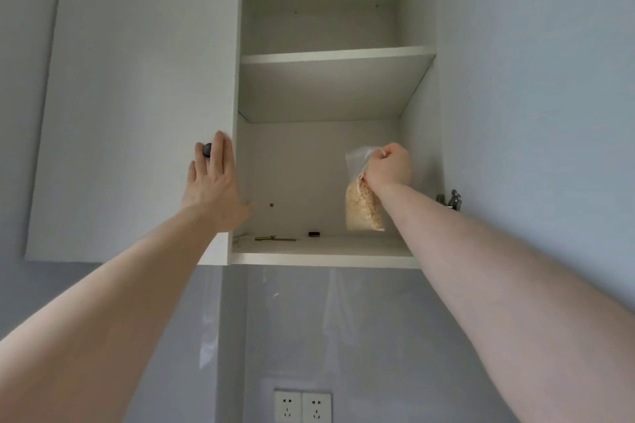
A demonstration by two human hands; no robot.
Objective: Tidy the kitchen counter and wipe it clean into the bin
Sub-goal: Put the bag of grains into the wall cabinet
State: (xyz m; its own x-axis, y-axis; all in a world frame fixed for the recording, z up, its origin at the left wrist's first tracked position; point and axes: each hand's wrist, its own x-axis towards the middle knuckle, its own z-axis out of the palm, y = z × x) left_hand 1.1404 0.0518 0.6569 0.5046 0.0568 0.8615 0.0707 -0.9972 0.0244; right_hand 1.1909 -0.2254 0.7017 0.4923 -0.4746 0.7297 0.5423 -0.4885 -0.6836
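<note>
I look up into an open white wall cabinet (326, 259). My right hand (390, 165) grips the top of a clear plastic bag (362, 203) half full of pale flakes. The bag hangs inside the lower compartment, just above the bottom shelf near the right wall. My left hand (214, 182) lies flat with straight fingers on the cabinet door (137, 96), its fingers on either side of the dark round knob (207, 150). The counter and the bin are out of view.
On the bottom shelf lie a small brass piece (273, 238) and a small black item (314, 234). A middle shelf (336, 55) divides the cabinet. A metal hinge (452, 199) sticks out at the right. Two wall sockets (303, 407) sit below on the grey wall.
</note>
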